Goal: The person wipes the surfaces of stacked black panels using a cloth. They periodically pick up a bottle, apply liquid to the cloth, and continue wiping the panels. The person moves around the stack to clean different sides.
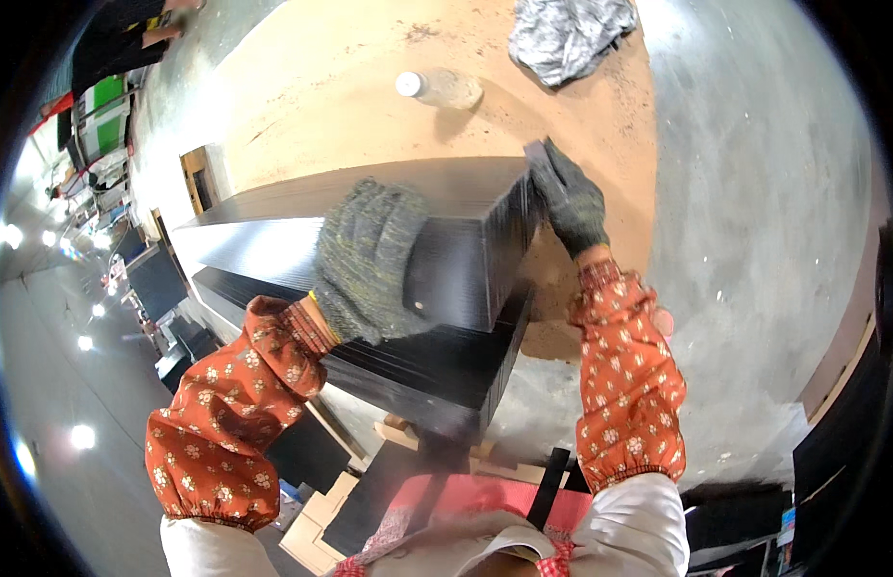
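Note:
A long black piece (pixel 450 271), shaped like a beam with a grooved, glossy face, lies crosswise in front of me. Over its near top edge, my left hand (pixel 370 255) in a dark grey knit glove is closed, gripping it close to the right end. My right hand (pixel 571 197), in a matching glove, pinches a small flat grey block (pixel 536 159) against the far corner of that end. Its fingertips are partly hidden. Beneath the long piece sits a second black piece (pixel 432 370) of similar shape. Both my forearms wear orange flowered sleeve covers.
Beyond the black pieces lies a brown sheet (pixel 322 87) on the grey floor (pixel 744 240). A clear bottle with a white cap (pixel 442 88) and a crumpled grey cloth (pixel 567 38) are on the sheet. Cardboard pieces (pixel 317 519) are near my body at lower left.

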### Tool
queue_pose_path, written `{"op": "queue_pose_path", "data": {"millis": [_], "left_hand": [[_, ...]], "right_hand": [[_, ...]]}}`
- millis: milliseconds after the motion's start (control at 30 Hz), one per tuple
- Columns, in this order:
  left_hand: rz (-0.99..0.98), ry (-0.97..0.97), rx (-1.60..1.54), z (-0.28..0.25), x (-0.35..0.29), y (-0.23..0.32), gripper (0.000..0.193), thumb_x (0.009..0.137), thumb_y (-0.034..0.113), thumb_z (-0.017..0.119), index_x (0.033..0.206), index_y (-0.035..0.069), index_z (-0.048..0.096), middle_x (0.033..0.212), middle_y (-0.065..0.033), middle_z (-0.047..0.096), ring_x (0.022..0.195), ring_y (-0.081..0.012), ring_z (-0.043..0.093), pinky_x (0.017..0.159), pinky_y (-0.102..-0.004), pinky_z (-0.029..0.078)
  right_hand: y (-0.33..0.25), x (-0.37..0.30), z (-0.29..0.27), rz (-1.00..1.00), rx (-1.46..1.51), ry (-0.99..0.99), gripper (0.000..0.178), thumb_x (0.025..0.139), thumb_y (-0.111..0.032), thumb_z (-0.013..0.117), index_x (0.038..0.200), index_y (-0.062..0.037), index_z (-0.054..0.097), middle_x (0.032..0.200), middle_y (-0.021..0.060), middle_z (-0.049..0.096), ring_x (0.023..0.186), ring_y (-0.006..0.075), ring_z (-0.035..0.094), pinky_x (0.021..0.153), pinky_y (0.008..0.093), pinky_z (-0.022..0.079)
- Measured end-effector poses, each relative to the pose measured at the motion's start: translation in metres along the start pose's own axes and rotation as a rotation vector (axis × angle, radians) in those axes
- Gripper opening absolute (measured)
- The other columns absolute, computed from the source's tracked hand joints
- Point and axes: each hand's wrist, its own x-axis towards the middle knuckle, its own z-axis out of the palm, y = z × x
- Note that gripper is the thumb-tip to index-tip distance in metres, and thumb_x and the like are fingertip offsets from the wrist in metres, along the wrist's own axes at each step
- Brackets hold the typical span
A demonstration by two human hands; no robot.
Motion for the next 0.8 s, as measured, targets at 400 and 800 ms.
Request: {"op": "queue_pose_path", "data": {"millis": [400,800], "left_hand": [[-0.027,-0.061,0.057,-0.009,-0.007,-0.012,0.094,0.057,0.050,0.073,0.130,-0.001,0.043,0.123,-0.0252,0.049,0.112,-0.0445,0.049,0.098,-0.0564,0.037],[-0.003,-0.037,0.115,-0.027,-0.012,-0.057,0.095,0.058,0.053,0.072,0.130,-0.002,0.043,0.124,-0.0244,0.051,0.112,-0.0414,0.051,0.100,-0.0539,0.038]], "right_hand": [[-0.116,-0.023,-0.060,-0.579,0.441,0.066,0.037,0.086,-0.023,0.065,0.118,-0.0056,0.058,0.123,0.0143,0.059,0.106,0.0335,0.059,0.088,0.0376,0.049],[-0.126,0.016,-0.030,-0.607,0.303,-0.057,0.038,0.088,-0.025,0.056,0.124,-0.0118,0.053,0.133,0.0115,0.049,0.120,0.0307,0.048,0.094,0.0398,0.044]]}}
